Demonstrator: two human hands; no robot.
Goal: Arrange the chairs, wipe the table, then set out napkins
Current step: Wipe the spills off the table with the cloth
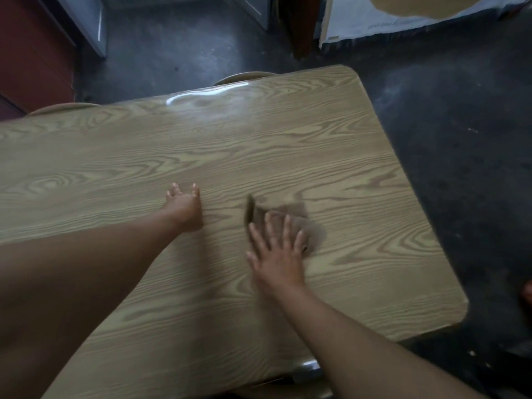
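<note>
A light wood-grain table (pixel 201 145) fills most of the head view. My right hand (pixel 276 251) lies flat, fingers spread, pressing a brown cloth (pixel 290 217) against the tabletop right of centre; the cloth is blurred and one corner stands up at its left. My left hand (pixel 184 207) rests on the table to the left of the cloth, fingers apart, holding nothing. Two curved chair backs show at the table's far edge, one chair back (pixel 244 76) behind the middle and another chair back (pixel 60 108) at the far left.
Dark floor (pixel 460 139) surrounds the table on the right and behind. A dark red cabinet (pixel 31 53) stands far left. A grey unit (pixel 95 21) is beside it. A pale sheet (pixel 403 18) lies at the top right. A metal chair part (pixel 305 367) shows at the near edge.
</note>
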